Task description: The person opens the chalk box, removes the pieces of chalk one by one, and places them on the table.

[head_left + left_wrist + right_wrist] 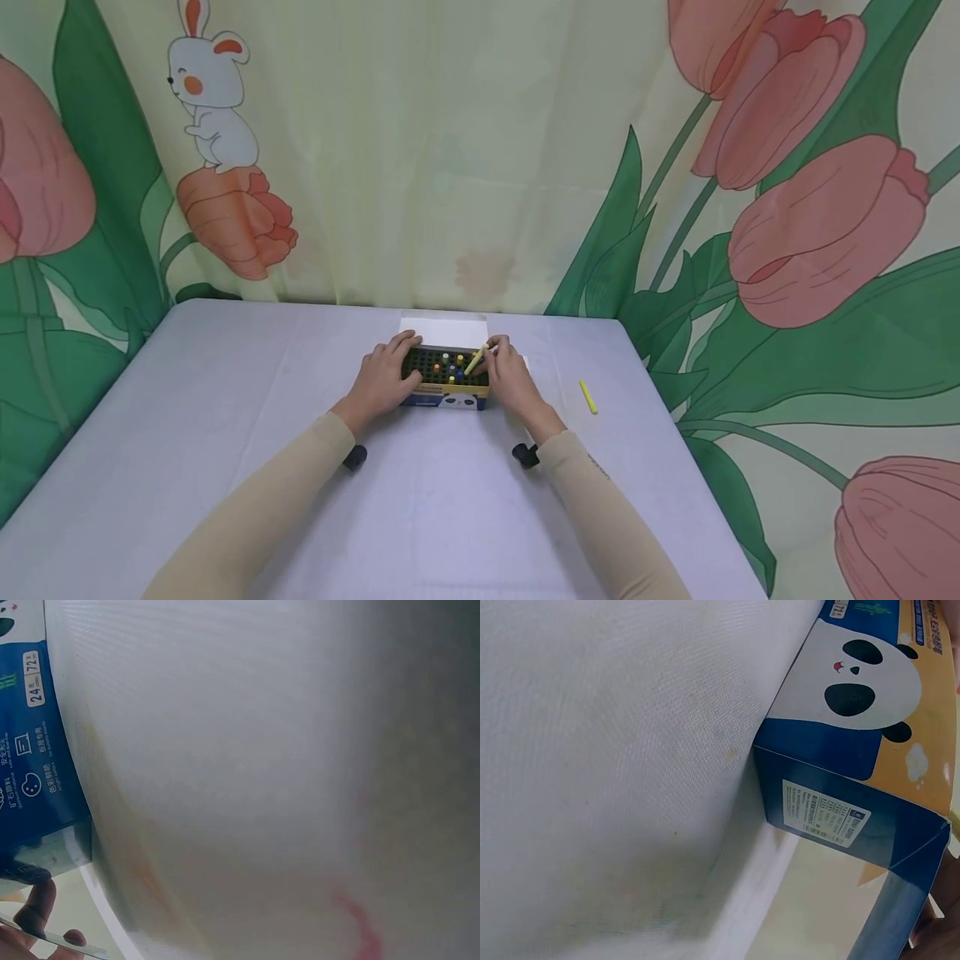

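Observation:
A panda-printed blue and yellow box (459, 402) stands on the table, its white lid raised at the back. Inside, a black holed insert holds several coloured sticks. My left hand (381, 377) grips the box's left end, fingers over the far side and thumb near the front. Above the right part of the insert, my right hand (513, 377) pinches a tilted yellow chalk stick (476, 359); whether its lower end is in a hole I cannot tell. The left wrist view shows the blue box front (37, 750) and fingertips (39, 904); the right wrist view, the panda face (862, 682).
Another yellow chalk stick (588, 397) lies on the white tablecloth (480, 517), right of the box. Behind the table hangs a curtain (480, 150) printed with tulips and a rabbit. A dark wrist device (526, 455) sits under the right wrist.

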A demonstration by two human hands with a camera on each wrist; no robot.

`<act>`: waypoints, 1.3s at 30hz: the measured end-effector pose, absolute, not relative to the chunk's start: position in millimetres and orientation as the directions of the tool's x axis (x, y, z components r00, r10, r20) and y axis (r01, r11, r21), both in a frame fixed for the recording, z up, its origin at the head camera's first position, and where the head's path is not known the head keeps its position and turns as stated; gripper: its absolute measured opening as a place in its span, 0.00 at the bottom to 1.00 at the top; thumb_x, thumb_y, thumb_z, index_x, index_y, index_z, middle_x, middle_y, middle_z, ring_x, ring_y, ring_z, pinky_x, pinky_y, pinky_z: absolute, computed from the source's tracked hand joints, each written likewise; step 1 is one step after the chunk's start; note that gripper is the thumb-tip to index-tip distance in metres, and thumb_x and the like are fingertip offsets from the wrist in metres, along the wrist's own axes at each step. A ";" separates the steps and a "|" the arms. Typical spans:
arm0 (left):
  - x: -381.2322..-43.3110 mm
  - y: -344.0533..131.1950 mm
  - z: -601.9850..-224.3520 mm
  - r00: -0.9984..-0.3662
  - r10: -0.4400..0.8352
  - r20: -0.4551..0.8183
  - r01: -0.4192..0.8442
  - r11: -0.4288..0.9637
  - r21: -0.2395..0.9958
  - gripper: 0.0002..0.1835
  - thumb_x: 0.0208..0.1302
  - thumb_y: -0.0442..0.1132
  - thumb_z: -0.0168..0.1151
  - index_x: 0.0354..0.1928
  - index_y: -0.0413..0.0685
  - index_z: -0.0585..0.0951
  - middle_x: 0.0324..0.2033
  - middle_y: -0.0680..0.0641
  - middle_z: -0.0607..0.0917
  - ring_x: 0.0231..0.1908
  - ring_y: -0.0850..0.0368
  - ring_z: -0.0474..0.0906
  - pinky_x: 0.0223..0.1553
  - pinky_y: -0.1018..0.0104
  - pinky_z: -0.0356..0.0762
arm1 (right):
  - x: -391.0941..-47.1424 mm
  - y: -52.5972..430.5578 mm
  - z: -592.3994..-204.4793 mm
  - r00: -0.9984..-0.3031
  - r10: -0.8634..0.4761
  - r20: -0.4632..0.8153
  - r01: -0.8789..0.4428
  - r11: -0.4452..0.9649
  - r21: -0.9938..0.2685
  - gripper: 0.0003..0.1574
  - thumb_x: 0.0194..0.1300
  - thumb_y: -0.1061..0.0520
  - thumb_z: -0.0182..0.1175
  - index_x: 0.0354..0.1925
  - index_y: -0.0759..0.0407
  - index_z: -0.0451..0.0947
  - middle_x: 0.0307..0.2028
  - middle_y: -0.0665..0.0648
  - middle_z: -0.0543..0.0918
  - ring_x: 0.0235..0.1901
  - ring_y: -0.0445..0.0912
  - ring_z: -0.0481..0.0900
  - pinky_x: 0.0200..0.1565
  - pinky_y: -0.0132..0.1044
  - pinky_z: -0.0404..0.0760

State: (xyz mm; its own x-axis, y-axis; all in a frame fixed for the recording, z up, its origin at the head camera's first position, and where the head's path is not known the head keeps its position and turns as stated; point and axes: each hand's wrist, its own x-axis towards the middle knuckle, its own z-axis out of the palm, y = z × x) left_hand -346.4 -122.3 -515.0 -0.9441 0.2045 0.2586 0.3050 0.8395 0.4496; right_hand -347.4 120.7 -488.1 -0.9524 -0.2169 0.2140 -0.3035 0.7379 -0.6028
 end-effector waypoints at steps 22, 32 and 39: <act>-347.6 -122.8 -514.1 -0.942 0.203 0.267 0.310 0.832 0.461 0.35 0.56 0.51 0.50 0.69 0.57 0.64 0.70 0.51 0.61 0.57 0.39 0.68 0.55 0.37 0.62 | -344.2 125.3 -492.6 -0.918 -0.190 0.348 -0.376 0.699 -0.609 0.17 0.76 0.50 0.35 0.55 0.58 0.57 0.41 0.60 0.78 0.38 0.49 0.79 0.40 0.44 0.78; -348.2 -123.0 -515.5 -0.946 0.201 0.256 0.302 0.835 0.460 0.35 0.57 0.51 0.50 0.69 0.56 0.63 0.70 0.50 0.61 0.58 0.39 0.67 0.56 0.37 0.62 | -339.6 128.9 -484.2 -0.870 -0.181 0.458 -0.460 0.629 -0.626 0.19 0.76 0.48 0.31 0.55 0.58 0.54 0.32 0.57 0.77 0.26 0.45 0.72 0.29 0.35 0.74; -348.6 -122.5 -515.8 -0.946 0.197 0.258 0.300 0.834 0.463 0.35 0.57 0.52 0.50 0.70 0.57 0.63 0.70 0.50 0.61 0.58 0.39 0.67 0.56 0.37 0.62 | -340.9 135.1 -480.3 -0.866 -0.164 0.473 -0.481 0.531 -0.697 0.20 0.76 0.48 0.33 0.56 0.59 0.54 0.40 0.65 0.73 0.31 0.57 0.80 0.32 0.42 0.82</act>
State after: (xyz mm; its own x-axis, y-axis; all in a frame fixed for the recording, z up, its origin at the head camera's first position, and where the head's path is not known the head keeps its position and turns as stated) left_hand -348.6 -122.5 -515.8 -0.9458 0.1969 0.2582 0.3000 0.8342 0.4627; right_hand -340.9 135.1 -480.3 -0.8658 -0.1636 0.4730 -0.4813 0.5315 -0.6971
